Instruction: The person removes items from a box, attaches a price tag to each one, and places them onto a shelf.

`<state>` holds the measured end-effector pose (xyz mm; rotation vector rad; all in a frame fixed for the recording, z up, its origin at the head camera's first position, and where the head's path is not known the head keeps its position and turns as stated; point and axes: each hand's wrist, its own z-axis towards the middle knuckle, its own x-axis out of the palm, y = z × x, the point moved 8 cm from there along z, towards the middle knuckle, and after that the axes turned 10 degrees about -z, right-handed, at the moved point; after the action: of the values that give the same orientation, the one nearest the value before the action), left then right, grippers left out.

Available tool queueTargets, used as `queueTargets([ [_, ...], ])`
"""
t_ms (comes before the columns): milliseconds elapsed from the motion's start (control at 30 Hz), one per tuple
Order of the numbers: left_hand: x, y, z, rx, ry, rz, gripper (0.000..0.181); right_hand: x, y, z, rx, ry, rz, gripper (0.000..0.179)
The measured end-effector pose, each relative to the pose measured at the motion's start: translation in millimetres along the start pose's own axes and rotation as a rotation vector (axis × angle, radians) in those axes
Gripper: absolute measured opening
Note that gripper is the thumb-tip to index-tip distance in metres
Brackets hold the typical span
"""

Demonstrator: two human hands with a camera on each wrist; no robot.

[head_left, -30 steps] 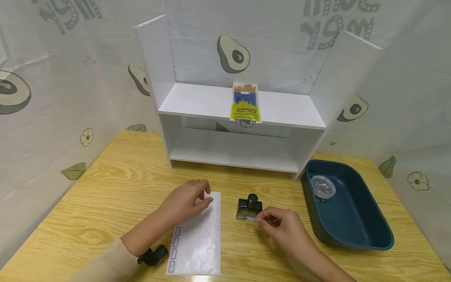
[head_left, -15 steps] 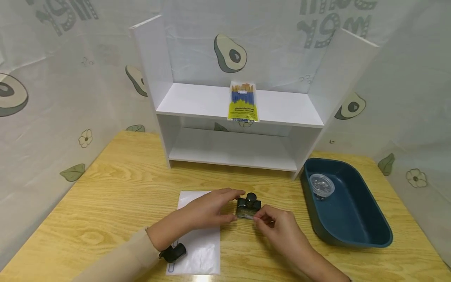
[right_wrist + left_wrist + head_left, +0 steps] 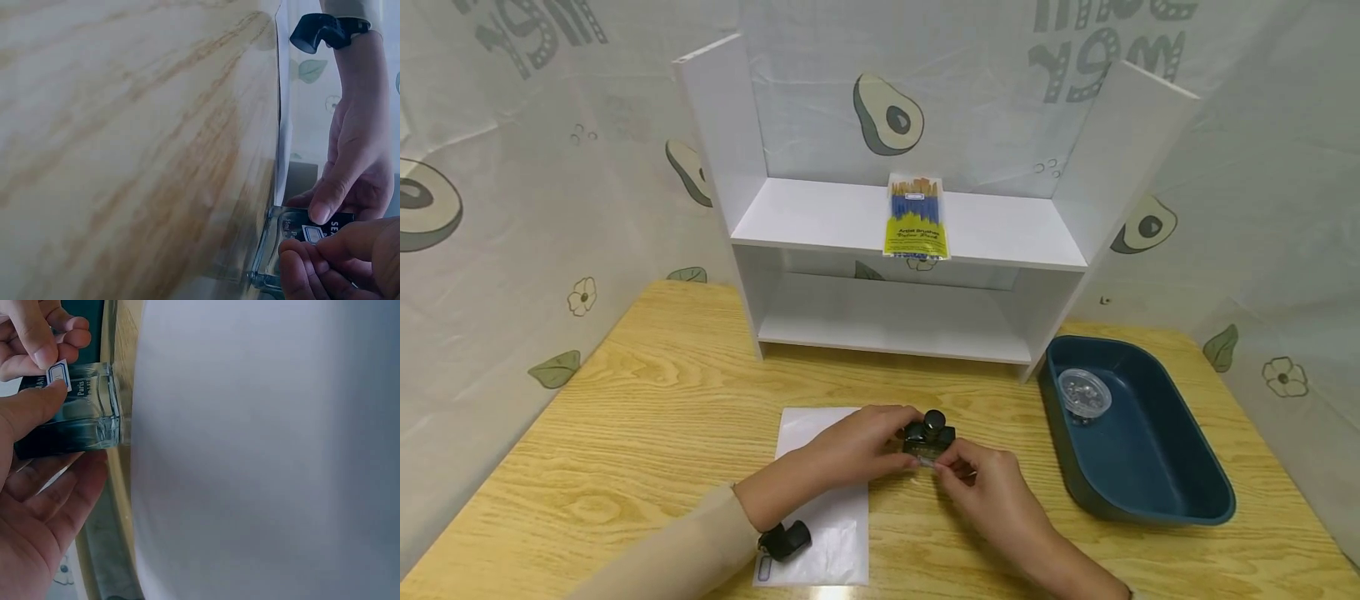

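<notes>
Device: black, at the left wrist, above the sheet.
Sheet: white, flat on the wood-grain table, one framed outline showing at its lower left; the left forearm crosses it, hiding a part.
Left hand: gripping the bottle, thumb in front, fingers behind.
Shelf: white, beyond the hands, a pack of brushes on its upper board.
Bottle: upright on the table before the shelf, clear glass below, dark above, topped by a round black cap; "Paris" shows on its front, partly masked by thumb and fingers.
Sticker: small, white, blue-framed, at the bottle's front; whether it is stuck down cannot be told.
Right hand: pinching the sticker beside the left thumb.
Tub: dark teal, well apart from the bottle, a clear cup at its left side.
</notes>
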<state>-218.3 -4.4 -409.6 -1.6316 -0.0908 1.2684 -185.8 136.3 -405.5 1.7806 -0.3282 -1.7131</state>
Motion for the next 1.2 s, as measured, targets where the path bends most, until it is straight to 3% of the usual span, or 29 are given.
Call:
queueTargets([
  [233, -0.8, -0.6, 0.9, 0.011, -0.022, 0.004, 0.029, 0.8, -0.8, -0.8, 0.018, -0.032, 0.004, 0.010],
  [967, -1.6, -2.2, 2.2, 0.017, -0.039, 0.091, 0.023, -3.4, -2.9, -2.8, 0.070, -0.015, -0.039, 0.005],
  [1200, -1.7, -2.6, 3.7, 0.019, -0.038, 0.088, 0.025, -11.7, -0.4, -2.8, 0.032, -0.055, -0.037, 0.011],
])
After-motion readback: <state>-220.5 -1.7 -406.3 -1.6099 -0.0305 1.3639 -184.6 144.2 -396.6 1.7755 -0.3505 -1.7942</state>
